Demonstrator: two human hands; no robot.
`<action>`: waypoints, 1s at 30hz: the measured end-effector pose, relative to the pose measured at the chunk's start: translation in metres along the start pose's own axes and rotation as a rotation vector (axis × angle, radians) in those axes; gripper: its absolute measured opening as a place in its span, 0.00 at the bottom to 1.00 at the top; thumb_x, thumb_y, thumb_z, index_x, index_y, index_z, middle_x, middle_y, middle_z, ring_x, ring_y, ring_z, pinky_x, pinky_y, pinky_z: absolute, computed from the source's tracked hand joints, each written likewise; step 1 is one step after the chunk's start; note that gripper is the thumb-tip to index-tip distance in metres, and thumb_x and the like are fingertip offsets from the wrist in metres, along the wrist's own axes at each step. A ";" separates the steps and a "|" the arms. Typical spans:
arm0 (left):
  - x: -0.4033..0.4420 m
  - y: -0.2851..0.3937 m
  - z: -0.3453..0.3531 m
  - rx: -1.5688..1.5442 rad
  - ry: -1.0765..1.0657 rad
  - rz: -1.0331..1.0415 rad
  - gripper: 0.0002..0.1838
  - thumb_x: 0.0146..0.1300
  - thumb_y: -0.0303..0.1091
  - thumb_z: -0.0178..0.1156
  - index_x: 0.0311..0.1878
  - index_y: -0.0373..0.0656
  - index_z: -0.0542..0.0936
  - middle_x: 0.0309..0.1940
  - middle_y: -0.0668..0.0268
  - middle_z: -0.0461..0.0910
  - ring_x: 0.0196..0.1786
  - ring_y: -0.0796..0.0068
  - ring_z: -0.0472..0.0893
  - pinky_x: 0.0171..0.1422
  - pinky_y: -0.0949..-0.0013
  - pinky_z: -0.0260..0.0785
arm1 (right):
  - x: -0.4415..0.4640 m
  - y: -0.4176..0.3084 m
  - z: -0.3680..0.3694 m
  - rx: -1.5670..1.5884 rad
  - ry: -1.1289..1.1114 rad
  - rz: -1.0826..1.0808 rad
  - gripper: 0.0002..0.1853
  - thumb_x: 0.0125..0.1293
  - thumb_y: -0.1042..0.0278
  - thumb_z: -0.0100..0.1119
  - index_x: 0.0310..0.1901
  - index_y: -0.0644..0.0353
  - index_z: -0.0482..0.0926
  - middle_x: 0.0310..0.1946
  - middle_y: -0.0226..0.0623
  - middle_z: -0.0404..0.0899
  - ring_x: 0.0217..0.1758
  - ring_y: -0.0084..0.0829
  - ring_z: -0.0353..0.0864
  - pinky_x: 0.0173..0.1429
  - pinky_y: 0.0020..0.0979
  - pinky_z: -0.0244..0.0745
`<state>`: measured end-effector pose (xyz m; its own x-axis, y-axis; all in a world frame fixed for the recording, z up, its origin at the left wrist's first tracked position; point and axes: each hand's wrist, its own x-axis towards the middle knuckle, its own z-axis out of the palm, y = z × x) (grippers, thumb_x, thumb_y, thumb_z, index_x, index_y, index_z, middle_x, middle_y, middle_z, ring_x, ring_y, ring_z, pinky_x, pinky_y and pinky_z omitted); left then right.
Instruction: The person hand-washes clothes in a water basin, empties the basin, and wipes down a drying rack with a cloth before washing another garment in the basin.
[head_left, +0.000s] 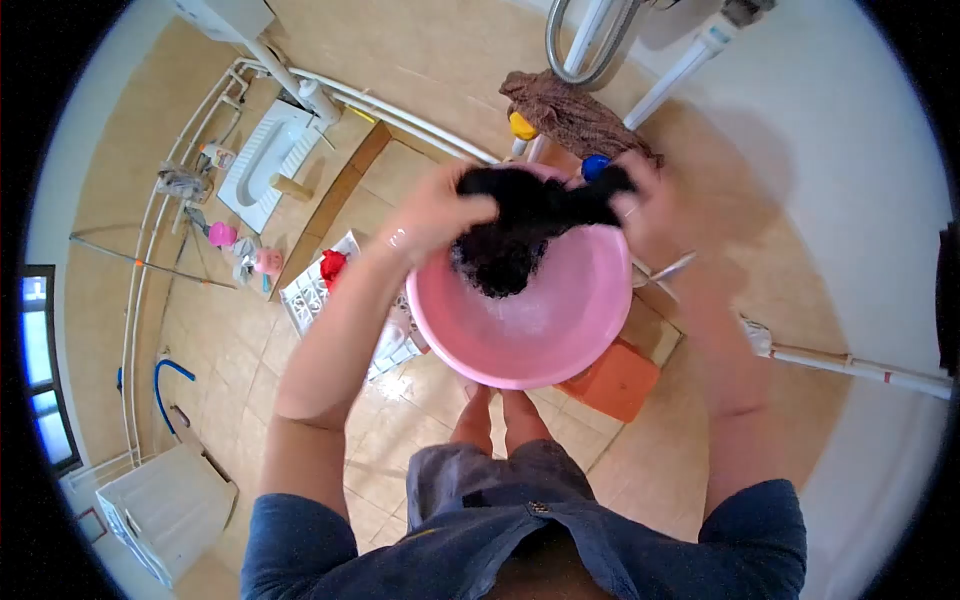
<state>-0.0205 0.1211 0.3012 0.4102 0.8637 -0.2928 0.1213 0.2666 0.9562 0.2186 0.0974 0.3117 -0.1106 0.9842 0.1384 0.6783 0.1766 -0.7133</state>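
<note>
A wet-looking black cloth [525,205] is stretched between my two hands above a pink basin [575,345]. My left hand [443,212] is closed round one end, near the basin's upper left rim. On the other side, my right hand [638,205], blurred by motion, grips the far end. The cloth's middle hangs in a bunch down into the basin, where some whitish, sudsy water [525,315] shows. What kind of garment it is, I cannot tell.
An orange-red block [612,382] lies under the basin's right side. Left of the basin stands a white rack [300,300] with a red item [332,266]. Behind are a brown cloth [570,112], a grey hose [560,40] and white pipes. A squat toilet [265,165] is at upper left.
</note>
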 end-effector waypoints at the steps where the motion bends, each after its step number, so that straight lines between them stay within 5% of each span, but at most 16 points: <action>1: 0.008 -0.041 0.008 -0.171 -0.040 0.077 0.20 0.42 0.20 0.53 0.44 0.34 0.71 0.36 0.65 0.74 0.40 0.76 0.73 0.48 0.73 0.65 | -0.007 0.013 0.022 -0.085 -0.114 -0.052 0.19 0.46 0.69 0.53 0.44 0.58 0.69 0.31 0.52 0.74 0.33 0.47 0.75 0.39 0.39 0.70; 3: 0.023 -0.130 0.025 -0.060 0.097 -0.117 0.18 0.43 0.21 0.58 0.43 0.35 0.72 0.35 0.66 0.75 0.39 0.76 0.73 0.47 0.73 0.66 | -0.022 0.092 0.093 -0.174 -0.287 -0.111 0.20 0.45 0.70 0.54 0.43 0.58 0.66 0.34 0.51 0.73 0.36 0.49 0.73 0.40 0.41 0.69; 5: 0.030 -0.200 0.045 0.206 0.040 -0.048 0.18 0.42 0.22 0.61 0.41 0.33 0.72 0.32 0.63 0.76 0.36 0.80 0.72 0.42 0.75 0.67 | -0.038 0.140 0.138 -0.181 -0.411 -0.057 0.20 0.47 0.71 0.53 0.44 0.58 0.63 0.39 0.50 0.71 0.40 0.48 0.72 0.44 0.41 0.67; 6: 0.033 -0.245 0.057 0.427 0.057 -0.004 0.20 0.41 0.27 0.62 0.41 0.34 0.73 0.33 0.58 0.76 0.36 0.73 0.75 0.41 0.71 0.68 | -0.046 0.146 0.147 -0.254 -0.512 0.045 0.20 0.49 0.71 0.51 0.47 0.58 0.61 0.43 0.51 0.68 0.45 0.47 0.69 0.47 0.42 0.65; 7: 0.029 -0.250 0.072 0.757 0.055 -0.042 0.21 0.41 0.36 0.61 0.41 0.35 0.73 0.35 0.54 0.76 0.39 0.60 0.76 0.44 0.65 0.67 | -0.059 0.162 0.163 -0.247 -0.523 0.059 0.20 0.49 0.71 0.51 0.47 0.58 0.61 0.43 0.51 0.68 0.45 0.47 0.69 0.47 0.42 0.65; 9: 0.024 -0.291 0.091 0.887 0.022 -0.122 0.23 0.42 0.43 0.57 0.40 0.36 0.74 0.38 0.51 0.74 0.42 0.52 0.73 0.46 0.58 0.65 | -0.092 0.200 0.204 -0.227 -0.665 0.279 0.23 0.52 0.70 0.48 0.52 0.56 0.59 0.49 0.52 0.65 0.49 0.46 0.68 0.49 0.41 0.64; 10: 0.023 -0.290 0.094 0.882 0.018 -0.127 0.23 0.42 0.43 0.57 0.40 0.36 0.74 0.38 0.51 0.74 0.42 0.52 0.73 0.46 0.58 0.65 | -0.105 0.205 0.218 -0.228 -0.671 0.283 0.23 0.52 0.70 0.48 0.52 0.56 0.59 0.49 0.52 0.65 0.49 0.46 0.68 0.49 0.41 0.64; 12: 0.017 -0.282 0.101 0.702 -0.015 -0.556 0.23 0.43 0.44 0.55 0.41 0.38 0.74 0.39 0.53 0.74 0.43 0.55 0.73 0.49 0.60 0.63 | -0.128 0.202 0.241 -0.341 -0.781 0.596 0.28 0.53 0.68 0.46 0.58 0.54 0.54 0.50 0.54 0.64 0.51 0.44 0.67 0.52 0.39 0.63; 15: 0.005 -0.293 0.102 0.859 -0.194 -0.579 0.19 0.46 0.39 0.51 0.41 0.39 0.73 0.36 0.56 0.74 0.42 0.58 0.74 0.50 0.62 0.63 | -0.109 0.152 0.215 -0.094 -1.070 0.646 0.32 0.52 0.65 0.47 0.60 0.52 0.51 0.49 0.56 0.65 0.52 0.44 0.68 0.53 0.35 0.63; 17: -0.015 -0.252 0.104 0.975 -0.301 -0.429 0.19 0.48 0.39 0.50 0.43 0.40 0.72 0.36 0.55 0.74 0.43 0.56 0.73 0.51 0.61 0.62 | -0.135 0.165 0.228 -0.293 -1.039 0.667 0.30 0.51 0.65 0.50 0.58 0.52 0.56 0.44 0.53 0.70 0.48 0.45 0.70 0.50 0.34 0.64; 20: -0.044 -0.193 0.113 1.067 -0.429 -0.178 0.18 0.51 0.37 0.51 0.46 0.40 0.70 0.35 0.54 0.74 0.45 0.57 0.72 0.51 0.61 0.62 | -0.147 0.137 0.203 -0.099 -0.866 0.573 0.23 0.49 0.67 0.52 0.51 0.53 0.65 0.40 0.48 0.73 0.43 0.45 0.72 0.44 0.36 0.67; 22: -0.058 -0.165 0.104 1.061 -0.438 -0.061 0.17 0.52 0.34 0.51 0.46 0.40 0.69 0.35 0.55 0.73 0.46 0.61 0.72 0.50 0.62 0.63 | -0.142 0.112 0.170 0.181 -0.704 0.286 0.17 0.45 0.70 0.55 0.41 0.56 0.68 0.33 0.46 0.73 0.39 0.45 0.73 0.40 0.35 0.67; 24: -0.071 -0.144 0.076 0.224 -0.342 0.060 0.21 0.50 0.26 0.55 0.50 0.39 0.66 0.41 0.58 0.70 0.49 0.72 0.70 0.51 0.66 0.63 | -0.114 0.053 0.107 0.216 -0.604 0.127 0.14 0.42 0.71 0.55 0.35 0.58 0.69 0.29 0.45 0.73 0.36 0.42 0.74 0.38 0.33 0.67; 25: -0.076 -0.144 0.068 -0.204 -0.289 -0.032 0.28 0.42 0.24 0.59 0.51 0.42 0.64 0.46 0.60 0.67 0.48 0.65 0.69 0.50 0.67 0.64 | -0.104 0.032 0.082 0.270 -0.583 0.134 0.14 0.41 0.72 0.55 0.34 0.59 0.70 0.28 0.44 0.73 0.34 0.39 0.74 0.38 0.31 0.67; 28: -0.066 -0.154 0.050 -0.045 -0.194 0.078 0.38 0.41 0.21 0.61 0.58 0.40 0.56 0.52 0.60 0.62 0.56 0.70 0.63 0.58 0.69 0.57 | -0.084 -0.031 0.021 0.265 -0.361 0.073 0.14 0.39 0.74 0.52 0.33 0.62 0.70 0.25 0.40 0.71 0.30 0.26 0.72 0.36 0.26 0.67; 30: -0.049 -0.171 0.050 0.251 -0.005 0.218 0.46 0.34 0.27 0.66 0.60 0.41 0.52 0.53 0.54 0.60 0.57 0.57 0.61 0.60 0.69 0.55 | -0.069 -0.077 -0.013 0.343 -0.192 0.039 0.14 0.38 0.74 0.51 0.33 0.63 0.71 0.25 0.35 0.72 0.28 0.21 0.70 0.36 0.23 0.67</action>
<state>-0.0159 0.0113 0.1527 0.4557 0.8863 -0.0821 0.2488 -0.0383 0.9678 0.1837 0.0160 0.3662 -0.2457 0.9694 -0.0012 0.4061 0.1018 -0.9081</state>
